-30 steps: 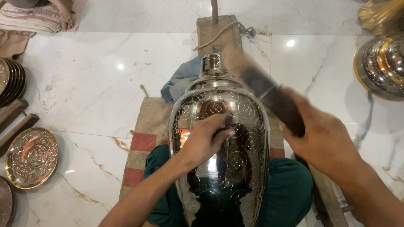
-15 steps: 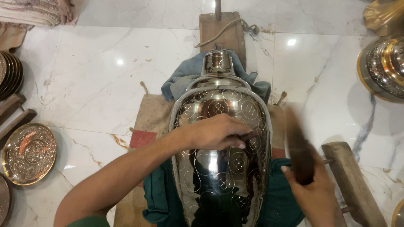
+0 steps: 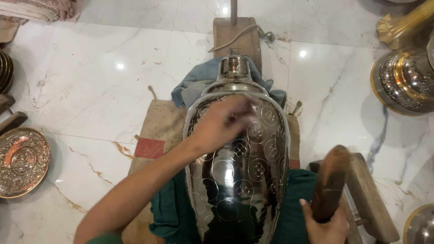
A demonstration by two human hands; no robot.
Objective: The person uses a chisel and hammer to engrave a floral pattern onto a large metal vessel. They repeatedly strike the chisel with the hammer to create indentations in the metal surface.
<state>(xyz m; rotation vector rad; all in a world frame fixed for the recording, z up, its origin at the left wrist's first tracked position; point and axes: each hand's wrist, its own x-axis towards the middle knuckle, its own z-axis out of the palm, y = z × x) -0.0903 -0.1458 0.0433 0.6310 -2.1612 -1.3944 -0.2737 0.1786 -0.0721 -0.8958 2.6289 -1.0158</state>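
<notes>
A large shiny metal vase [image 3: 244, 180], patterned with engraved circles, lies on its side over green cloth [image 3: 167, 212] and burlap [image 3: 158, 129], neck pointing away from me. My left hand [image 3: 224, 122] rests on the vase's upper shoulder and is blurred, so what its fingers hold cannot be made out. My right hand [image 3: 323, 226] grips a dark wooden mallet [image 3: 329, 180] at the lower right, held upright beside the vase and apart from it.
A wooden block [image 3: 239, 38] with a cord sits beyond the vase's neck, over a blue cloth [image 3: 199, 83]. An embossed metal plate [image 3: 20, 162] lies at the left. Shiny metal vessels [image 3: 404, 81] stand at the right. A wooden plank [image 3: 368, 199] lies by the mallet.
My left hand slid up the vase from its middle toward the neck. My right hand dropped with the mallet from above the vase to the lower right.
</notes>
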